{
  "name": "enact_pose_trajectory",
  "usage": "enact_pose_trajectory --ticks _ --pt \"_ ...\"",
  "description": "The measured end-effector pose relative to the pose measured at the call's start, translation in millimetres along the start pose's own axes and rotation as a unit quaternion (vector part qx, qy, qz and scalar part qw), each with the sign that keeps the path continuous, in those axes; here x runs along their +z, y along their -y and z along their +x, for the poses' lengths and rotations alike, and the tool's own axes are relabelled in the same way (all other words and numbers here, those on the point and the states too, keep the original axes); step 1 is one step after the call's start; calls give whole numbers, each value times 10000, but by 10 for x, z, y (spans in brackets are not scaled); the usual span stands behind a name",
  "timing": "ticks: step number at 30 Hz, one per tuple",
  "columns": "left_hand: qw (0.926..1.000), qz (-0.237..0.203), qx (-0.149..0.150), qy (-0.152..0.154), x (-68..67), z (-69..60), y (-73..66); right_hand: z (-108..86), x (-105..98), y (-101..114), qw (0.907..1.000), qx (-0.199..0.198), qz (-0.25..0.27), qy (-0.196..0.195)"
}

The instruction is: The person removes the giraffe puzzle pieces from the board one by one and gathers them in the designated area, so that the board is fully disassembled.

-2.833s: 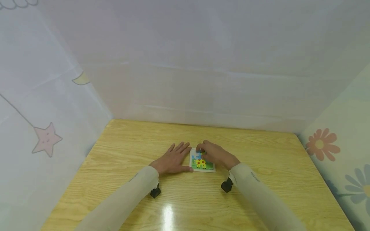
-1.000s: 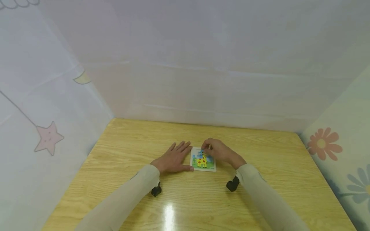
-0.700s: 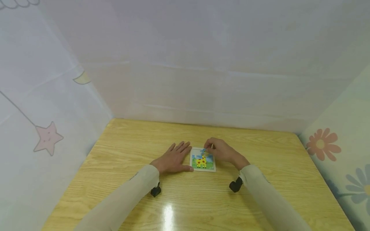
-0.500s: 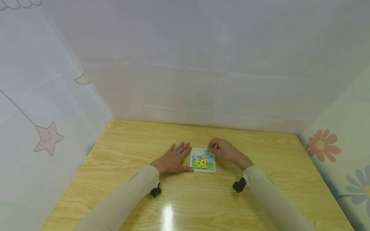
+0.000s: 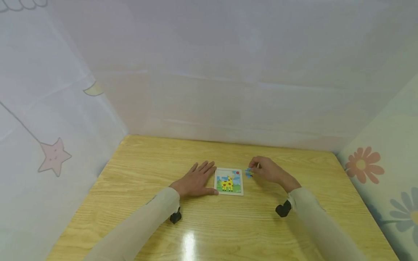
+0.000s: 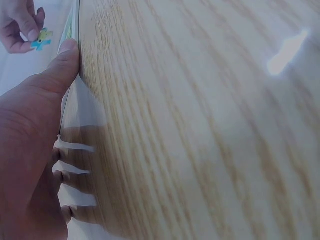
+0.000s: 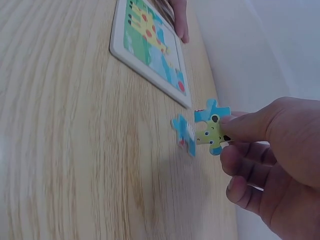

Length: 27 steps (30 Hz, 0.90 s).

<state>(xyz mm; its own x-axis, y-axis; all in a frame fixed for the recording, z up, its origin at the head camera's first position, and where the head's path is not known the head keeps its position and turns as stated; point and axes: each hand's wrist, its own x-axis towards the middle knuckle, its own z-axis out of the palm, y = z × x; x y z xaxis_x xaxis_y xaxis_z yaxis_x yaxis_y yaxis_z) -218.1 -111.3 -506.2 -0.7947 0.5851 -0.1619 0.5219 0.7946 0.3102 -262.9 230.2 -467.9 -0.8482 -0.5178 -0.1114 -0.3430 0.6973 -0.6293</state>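
Table [image 5: 222, 224] edges lie well outside puzzle tray [image 7: 150, 73].

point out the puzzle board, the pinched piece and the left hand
Puzzle board [image 7: 150, 74]: right wrist view, on its white rim.
Pinched piece [image 7: 213, 130]: right wrist view, on its printed face.
Left hand [image 5: 194, 182]: head view, back of the hand.

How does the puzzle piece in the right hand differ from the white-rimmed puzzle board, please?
The puzzle piece is small with knobbed edges; the puzzle board is larger with a white rim. The piece is pinched by the right hand; the board lies flat on the table. The piece shows a yellow face with eyes; the board shows a yellow body with red spots. Both have blue areas.
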Motion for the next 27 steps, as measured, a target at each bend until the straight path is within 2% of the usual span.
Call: enact_pose_trajectory --ticks 14,27 --pt "10000 4 30 -30 19 -10 31 -160 -108 -232 9999 95 -53 21" --pt "10000 31 58 -37 19 -2 22 -161 -97 -325 9994 313 -156 -20"
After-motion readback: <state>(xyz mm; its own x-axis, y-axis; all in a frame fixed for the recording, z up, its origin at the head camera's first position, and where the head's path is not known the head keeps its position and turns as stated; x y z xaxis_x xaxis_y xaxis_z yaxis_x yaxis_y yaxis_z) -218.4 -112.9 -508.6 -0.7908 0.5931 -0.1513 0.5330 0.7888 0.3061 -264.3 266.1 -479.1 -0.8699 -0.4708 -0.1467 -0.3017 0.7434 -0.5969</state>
